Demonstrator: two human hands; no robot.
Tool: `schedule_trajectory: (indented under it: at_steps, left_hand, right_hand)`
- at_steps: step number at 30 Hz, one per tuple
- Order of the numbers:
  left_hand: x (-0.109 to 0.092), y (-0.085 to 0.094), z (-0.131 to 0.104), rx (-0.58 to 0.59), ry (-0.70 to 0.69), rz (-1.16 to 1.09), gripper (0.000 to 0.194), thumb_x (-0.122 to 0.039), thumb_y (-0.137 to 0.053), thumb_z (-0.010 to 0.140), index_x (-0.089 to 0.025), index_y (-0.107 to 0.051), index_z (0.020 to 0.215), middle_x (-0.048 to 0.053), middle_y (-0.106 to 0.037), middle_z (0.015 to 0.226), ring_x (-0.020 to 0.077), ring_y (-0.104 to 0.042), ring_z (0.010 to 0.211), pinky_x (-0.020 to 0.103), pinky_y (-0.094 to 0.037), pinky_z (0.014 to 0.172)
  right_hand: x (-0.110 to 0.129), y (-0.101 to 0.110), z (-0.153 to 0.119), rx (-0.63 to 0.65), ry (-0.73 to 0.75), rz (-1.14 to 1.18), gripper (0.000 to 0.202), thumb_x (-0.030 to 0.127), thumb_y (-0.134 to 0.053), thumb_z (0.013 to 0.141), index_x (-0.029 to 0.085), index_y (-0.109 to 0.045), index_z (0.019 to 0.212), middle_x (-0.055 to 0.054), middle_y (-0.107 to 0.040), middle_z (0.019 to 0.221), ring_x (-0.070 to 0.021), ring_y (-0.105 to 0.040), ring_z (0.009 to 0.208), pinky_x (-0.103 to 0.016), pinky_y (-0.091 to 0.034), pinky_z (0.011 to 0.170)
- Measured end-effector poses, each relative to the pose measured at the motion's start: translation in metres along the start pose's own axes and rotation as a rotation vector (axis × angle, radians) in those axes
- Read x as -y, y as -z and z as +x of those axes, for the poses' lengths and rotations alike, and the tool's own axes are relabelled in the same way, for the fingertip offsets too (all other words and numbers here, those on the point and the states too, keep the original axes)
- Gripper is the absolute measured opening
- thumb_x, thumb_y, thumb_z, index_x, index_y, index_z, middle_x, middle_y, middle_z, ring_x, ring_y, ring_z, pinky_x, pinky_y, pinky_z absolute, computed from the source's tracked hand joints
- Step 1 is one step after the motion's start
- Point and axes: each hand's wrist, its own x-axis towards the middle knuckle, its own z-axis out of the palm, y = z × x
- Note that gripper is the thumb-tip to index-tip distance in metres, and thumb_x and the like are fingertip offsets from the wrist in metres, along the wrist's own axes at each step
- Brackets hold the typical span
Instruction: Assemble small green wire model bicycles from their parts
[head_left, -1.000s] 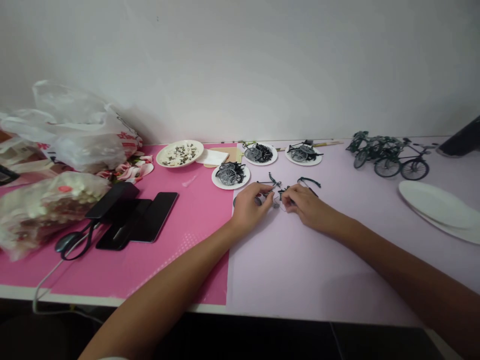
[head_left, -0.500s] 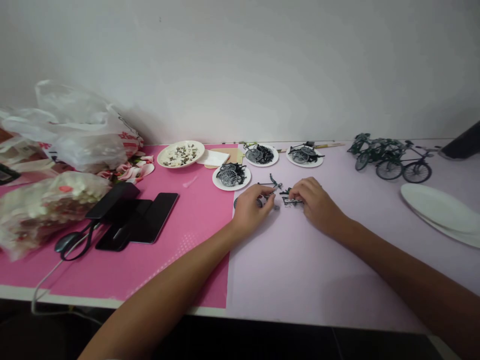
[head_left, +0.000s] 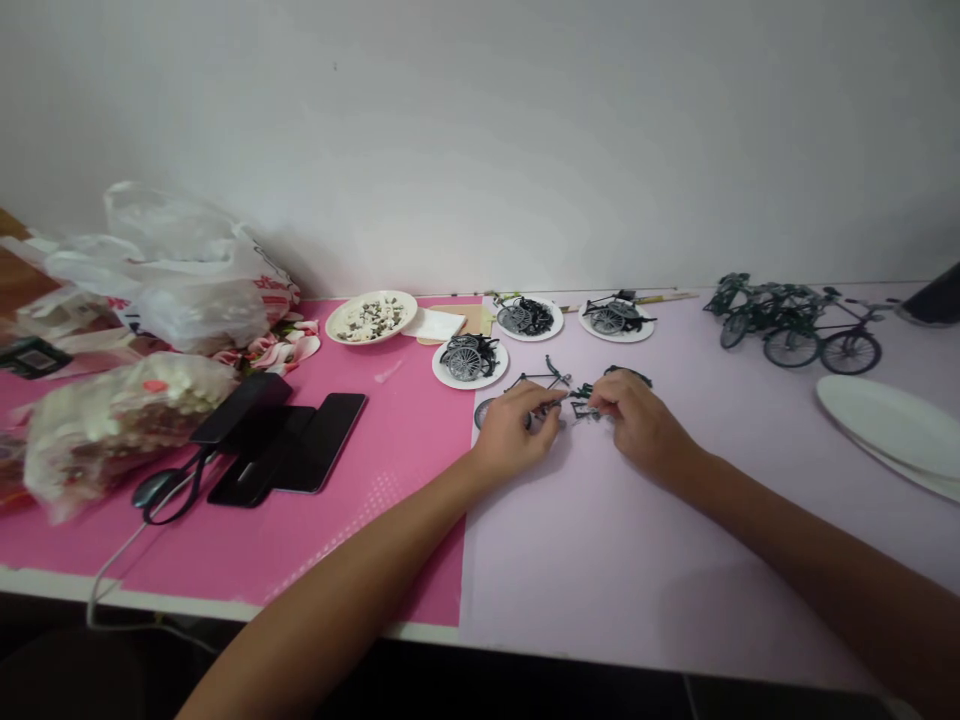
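Observation:
My left hand (head_left: pixel 514 430) is closed around a partly built model bicycle (head_left: pixel 550 372), its thumb and forefinger pinched near the middle. The bicycle's dark handlebar and frame tubes rise above the fingers, and one wheel (head_left: pixel 481 412) peeks out on the left; the rest is hidden by the hand. Just to the right, my right hand (head_left: pixel 637 420) has its fingertips pinched together over small dark green parts (head_left: pixel 582 410) on the table. Whatever it pinches is too small to name. Behind its knuckles lies a dark round part (head_left: pixel 628 375), partly covered.
White plates with model bicycle parts (head_left: pixel 469 362) (head_left: pixel 529 318) (head_left: pixel 616 316) stand behind the hands. Assembled model bicycles (head_left: pixel 817 335) are at right, near stacked white plates (head_left: pixel 892 425). Phones (head_left: pixel 322 440), a bowl of small pieces (head_left: pixel 371 318) and plastic bags (head_left: pixel 180 270) occupy the left.
The view has shifted slightly, so everything sits a little lower and further right. My right hand has drawn back slightly, showing more of the round part behind it.

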Motion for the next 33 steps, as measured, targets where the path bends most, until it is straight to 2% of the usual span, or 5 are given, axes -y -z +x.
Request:
schedule_trajectory:
  at_steps: [4, 8, 15, 21, 33]
  left_hand:
    - [-0.006, -0.003, 0.000, -0.005, 0.130, -0.130, 0.018, -0.016, -0.068, 0.086, -0.017, -0.078, 0.101, 0.008, -0.080, 0.095, 0.0174, -0.074, 0.082, 0.029, -0.060, 0.079]
    - [-0.019, -0.004, 0.001, 0.074, 0.299, -0.383, 0.015, -0.019, -0.073, 0.086, -0.016, -0.076, 0.101, 0.009, -0.082, 0.098, 0.0186, -0.078, 0.087, 0.030, -0.062, 0.084]
    - [-0.027, -0.007, 0.000, 0.167, 0.507, -0.683, 0.028, -0.027, -0.075, 0.089, -0.012, -0.075, 0.112, 0.016, -0.081, 0.108, 0.0244, -0.079, 0.098, 0.035, -0.062, 0.089]
    - [-0.020, -0.008, -0.001, 0.208, 0.540, -0.736, 0.027, -0.030, -0.077, 0.089, -0.011, -0.073, 0.108, 0.018, -0.081, 0.105, 0.0267, -0.079, 0.103, 0.035, -0.061, 0.087]
    - [-0.018, -0.012, 0.000, 0.263, 0.504, -0.738, 0.023, -0.027, -0.077, 0.089, -0.012, -0.070, 0.105, 0.016, -0.080, 0.107, 0.0263, -0.078, 0.105, 0.033, -0.059, 0.086]
  right_hand:
    - [0.007, -0.005, -0.002, -0.032, -0.064, 0.078, 0.038, -0.005, -0.039, 0.094, 0.026, -0.055, 0.107, -0.003, -0.055, 0.088, -0.0217, -0.055, 0.078, -0.036, -0.047, 0.070]
    - [0.013, -0.006, -0.002, -0.056, -0.131, 0.129, 0.037, -0.004, -0.040, 0.093, 0.027, -0.055, 0.108, -0.002, -0.054, 0.087, -0.0206, -0.053, 0.075, -0.035, -0.046, 0.068]
    - [0.015, -0.006, -0.003, -0.057, -0.248, 0.139, 0.032, -0.002, -0.043, 0.092, 0.026, -0.051, 0.107, -0.001, -0.052, 0.088, -0.0187, -0.052, 0.076, -0.033, -0.048, 0.068]
    - [0.015, -0.010, -0.007, -0.051, -0.346, 0.199, 0.032, 0.001, -0.045, 0.090, 0.026, -0.051, 0.109, -0.001, -0.053, 0.087, -0.0188, -0.054, 0.076, -0.033, -0.050, 0.069]
    - [0.011, -0.007, -0.004, -0.021, -0.315, 0.182, 0.039, -0.002, -0.046, 0.081, 0.026, -0.050, 0.108, -0.002, -0.050, 0.089, -0.0200, -0.052, 0.078, -0.033, -0.050, 0.067]
